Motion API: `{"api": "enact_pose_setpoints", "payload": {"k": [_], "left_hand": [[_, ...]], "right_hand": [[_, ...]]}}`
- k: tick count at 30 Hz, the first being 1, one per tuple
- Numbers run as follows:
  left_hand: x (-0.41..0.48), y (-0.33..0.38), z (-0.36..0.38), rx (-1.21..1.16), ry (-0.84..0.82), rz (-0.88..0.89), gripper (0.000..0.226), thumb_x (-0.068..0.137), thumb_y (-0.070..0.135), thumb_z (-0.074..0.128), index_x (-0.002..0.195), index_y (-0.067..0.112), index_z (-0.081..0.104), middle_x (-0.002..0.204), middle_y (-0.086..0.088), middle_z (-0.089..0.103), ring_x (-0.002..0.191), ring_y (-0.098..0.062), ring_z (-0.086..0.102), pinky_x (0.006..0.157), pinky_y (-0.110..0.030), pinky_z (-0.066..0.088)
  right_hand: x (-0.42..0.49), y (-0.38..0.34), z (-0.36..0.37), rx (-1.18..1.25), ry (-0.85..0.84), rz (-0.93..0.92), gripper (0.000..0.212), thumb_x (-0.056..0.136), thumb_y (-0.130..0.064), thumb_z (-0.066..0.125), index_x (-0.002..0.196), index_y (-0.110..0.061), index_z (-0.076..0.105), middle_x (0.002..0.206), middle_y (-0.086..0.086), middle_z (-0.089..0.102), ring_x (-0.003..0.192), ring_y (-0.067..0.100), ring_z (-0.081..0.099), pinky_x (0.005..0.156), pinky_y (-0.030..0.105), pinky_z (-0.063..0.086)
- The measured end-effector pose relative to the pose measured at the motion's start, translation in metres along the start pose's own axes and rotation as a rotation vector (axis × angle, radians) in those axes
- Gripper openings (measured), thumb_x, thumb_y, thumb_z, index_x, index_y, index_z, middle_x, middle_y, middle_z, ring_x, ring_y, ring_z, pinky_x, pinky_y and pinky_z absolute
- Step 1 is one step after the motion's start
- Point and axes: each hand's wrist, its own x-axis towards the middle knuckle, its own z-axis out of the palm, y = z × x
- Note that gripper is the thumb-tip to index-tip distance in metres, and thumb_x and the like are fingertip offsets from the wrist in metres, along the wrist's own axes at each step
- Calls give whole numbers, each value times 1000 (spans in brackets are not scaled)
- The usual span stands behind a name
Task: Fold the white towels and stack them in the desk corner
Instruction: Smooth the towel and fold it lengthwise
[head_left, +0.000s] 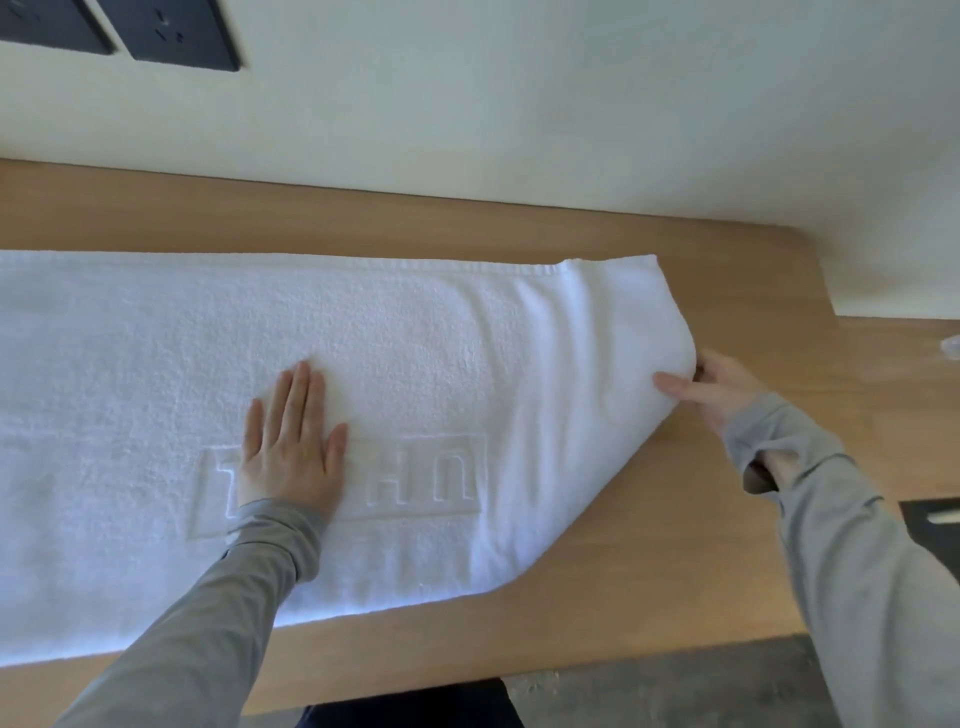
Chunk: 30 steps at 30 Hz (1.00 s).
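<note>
A large white towel (156, 343) with an embossed logo lies spread flat across the wooden desk (649, 561), running off the left edge of the view. My left hand (293, 441) presses flat on the towel's middle, fingers straight, partly covering the logo. My right hand (719, 387) grips the towel's right end, thumb on top and fingers underneath. That end is lifted and curled over, so the towel's right edge runs diagonally toward the desk's front.
The desk meets a pale wall at the back. Two dark socket plates (171, 31) sit on the wall at upper left. Bare wood lies right of the towel, with a wall step (893, 291) at far right. Grey floor (675, 680) shows below the desk's front edge.
</note>
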Motion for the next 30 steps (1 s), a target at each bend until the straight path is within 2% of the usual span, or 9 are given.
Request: {"api": "enact_pose_setpoints", "payload": {"k": [3,6,8,10,15,18,23,27,30], "left_hand": [[0,0,1,0,1,1,65,93,42,13,150,11,15,158,-3,13,145,-17,9,119,-42,5],[0,-1,2,-8,9,5,64,93,42,14,150,11,15,157,-4,15,145,-18,11,119,-43,6],[0,-2,3,-16,14,10,65,93,42,14,150,10,17,157,-5,16,145,-19,13,118,-43,6],[0,-1,4,-15,18,17,65,93,42,15,149,9,17,157,-5,18,145,-20,14,118,-43,7],[0,-3,5,-14,27,20,65,93,42,15,149,9,18,157,-5,18,145,-19,14,118,-42,5],[0,-3,6,-16,34,19,65,94,43,14,149,9,18,157,-5,18,145,-19,13,118,-42,5],[1,-2,7,-24,35,24,65,94,43,15,149,9,18,157,-6,18,145,-20,13,118,-43,6],[1,-2,7,-33,40,23,65,93,43,16,149,9,20,156,-7,20,144,-22,15,118,-44,6],[1,-2,8,-37,44,29,65,93,43,17,148,9,20,156,-7,20,144,-22,15,117,-44,6]], "right_hand": [[-13,-30,15,-139,-4,-146,36,84,-20,65,117,-25,52,111,-13,61,95,-2,60,76,16,48],[-15,-39,23,-363,122,-175,35,84,-44,62,112,-26,53,101,-12,61,87,6,61,71,24,47],[-8,-30,20,-620,222,-42,42,86,-50,54,115,-19,52,104,-1,58,91,22,57,75,32,41],[-2,-8,15,-718,283,149,45,88,-48,51,117,-13,51,112,9,56,96,29,54,79,33,39],[-26,77,14,-201,274,336,49,86,-40,62,125,-14,47,117,8,55,90,24,54,79,34,42],[-45,104,18,35,358,302,40,81,-30,70,113,-19,50,112,6,57,80,11,57,65,24,45],[-58,106,19,-210,362,212,40,76,-37,73,107,-29,48,94,-12,56,80,8,56,62,28,43],[-60,108,23,-323,455,159,33,83,-23,67,105,-19,43,98,4,56,85,27,56,72,36,46],[-65,117,40,-355,567,189,29,83,-15,66,100,-10,43,102,11,51,93,31,53,79,40,44]]}}
